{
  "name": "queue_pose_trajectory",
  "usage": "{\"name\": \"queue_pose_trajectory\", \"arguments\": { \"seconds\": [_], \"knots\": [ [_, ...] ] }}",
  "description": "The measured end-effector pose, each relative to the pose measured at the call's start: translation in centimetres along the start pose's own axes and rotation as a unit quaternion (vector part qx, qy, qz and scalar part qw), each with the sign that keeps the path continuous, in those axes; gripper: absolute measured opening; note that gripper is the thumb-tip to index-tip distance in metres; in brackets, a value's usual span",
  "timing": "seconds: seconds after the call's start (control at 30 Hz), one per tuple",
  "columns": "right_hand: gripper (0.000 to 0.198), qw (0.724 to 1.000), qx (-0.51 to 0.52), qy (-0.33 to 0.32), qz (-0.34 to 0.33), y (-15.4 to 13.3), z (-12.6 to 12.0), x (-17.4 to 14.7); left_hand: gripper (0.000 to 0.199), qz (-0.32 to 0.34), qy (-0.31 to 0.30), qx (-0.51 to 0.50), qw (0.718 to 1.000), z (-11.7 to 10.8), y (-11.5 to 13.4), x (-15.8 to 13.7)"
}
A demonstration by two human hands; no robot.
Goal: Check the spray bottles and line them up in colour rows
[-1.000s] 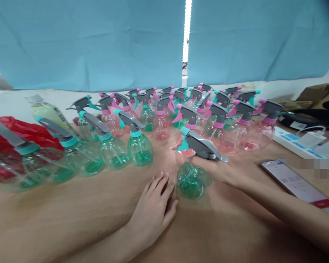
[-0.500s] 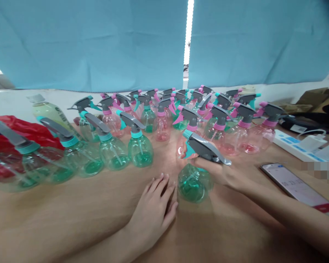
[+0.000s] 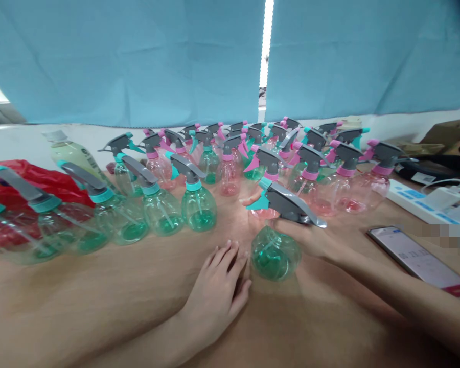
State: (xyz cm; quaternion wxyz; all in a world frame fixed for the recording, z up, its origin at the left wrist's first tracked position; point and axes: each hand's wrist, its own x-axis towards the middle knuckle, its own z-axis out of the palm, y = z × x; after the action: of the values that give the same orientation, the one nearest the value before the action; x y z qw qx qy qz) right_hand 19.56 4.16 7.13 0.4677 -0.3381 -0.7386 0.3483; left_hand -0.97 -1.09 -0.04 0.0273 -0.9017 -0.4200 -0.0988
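Observation:
A spray bottle [image 3: 276, 255] with green liquid, a grey head and a teal trigger stands on the wooden table in front of me. My right hand [image 3: 291, 225] reaches behind its head and neck and holds it there; the grip is partly hidden by the head. Fingertips of that hand stick out left, past the trigger. Flat on the table, just left of this bottle, lies my left hand [image 3: 216, 286], fingers loosely spread and holding nothing. Several teal-collared spray bottles [image 3: 199, 209] stand in a row to the left. Pink-collared spray bottles [image 3: 310, 189] stand close behind my right hand.
A phone [image 3: 417, 260] showing a timer lies at the right, near a white power strip [image 3: 417, 199] with a plug. Red plastic [image 3: 30, 179] and a capped bottle of pale liquid [image 3: 71, 156] are at the back left. Blue cloth [image 3: 138, 61] hangs behind.
The fingertips of my right hand now stretch farther left past the trigger, and the trigger sticks out more. The view has shifted slightly. My left hand stays in place on the table.

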Motion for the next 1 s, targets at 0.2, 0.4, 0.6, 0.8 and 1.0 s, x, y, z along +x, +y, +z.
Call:
{"name": "queue_pose_trajectory", "arguments": {
  "seconds": [0.2, 0.4, 0.6, 0.8, 1.0],
  "knots": [
    [0.021, 0.997, 0.069, -0.003, 0.035, -0.36, 0.11, 0.20, 0.045, -0.001, 0.012, -0.012, 1.000, 0.21, -0.17, -0.08],
    [0.041, 0.997, 0.081, -0.016, 0.012, -0.07, 0.22, 0.09, 0.044, 0.000, 0.008, -0.009, 1.000, 0.21, -0.08, -0.01],
    [0.046, 0.995, 0.095, -0.026, -0.011, 0.14, 0.29, 0.13, 0.046, -0.003, 0.002, -0.003, 1.000, 0.12, -0.07, 0.00],
    [0.043, 0.997, 0.076, -0.012, 0.007, -0.56, 0.40, 0.20, 0.044, -0.002, 0.012, -0.010, 1.000, 0.11, -0.06, 0.02],
    [0.039, 0.996, 0.083, -0.008, 0.013, -0.20, 0.31, 0.06, 0.043, -0.001, 0.023, -0.017, 1.000, 0.16, -0.06, 0.01]
  ]
}}
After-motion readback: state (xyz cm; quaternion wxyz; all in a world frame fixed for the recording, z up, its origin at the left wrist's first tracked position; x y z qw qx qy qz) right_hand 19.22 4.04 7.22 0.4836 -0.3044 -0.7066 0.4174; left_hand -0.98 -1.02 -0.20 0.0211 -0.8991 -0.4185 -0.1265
